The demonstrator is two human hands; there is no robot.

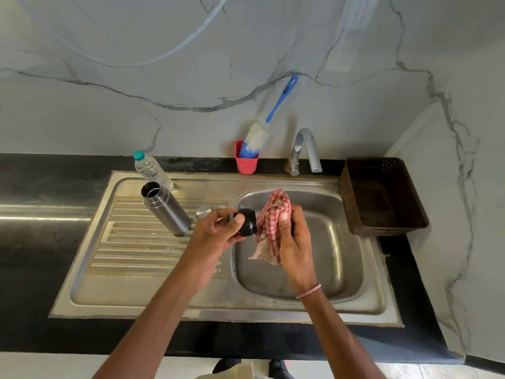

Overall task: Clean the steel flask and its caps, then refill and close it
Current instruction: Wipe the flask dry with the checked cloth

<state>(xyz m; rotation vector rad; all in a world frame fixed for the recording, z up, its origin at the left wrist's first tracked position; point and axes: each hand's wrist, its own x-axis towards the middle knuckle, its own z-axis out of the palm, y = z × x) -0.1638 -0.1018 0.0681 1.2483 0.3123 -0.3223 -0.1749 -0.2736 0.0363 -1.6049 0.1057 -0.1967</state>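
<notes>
The open steel flask [165, 207] stands upright on the ribbed drainboard [136, 242], left of the basin. My left hand [218, 231] grips a black inner cap [247, 222] over the basin's left rim. My right hand [293, 236] holds a red-and-white checked cloth [270, 222] bunched against the cap's right side. A round steel outer cap [203, 212] lies on the drainboard just behind my left hand. A clear plastic water bottle [151, 170] with a teal lid stands behind the flask.
The steel sink basin [328, 269] lies below my hands. A tap [304, 151] stands at its back edge. A red cup [246, 160] holds a blue-handled bottle brush [257, 140]. A brown perforated basket [382, 198] sits right of the sink on the black counter [41, 242].
</notes>
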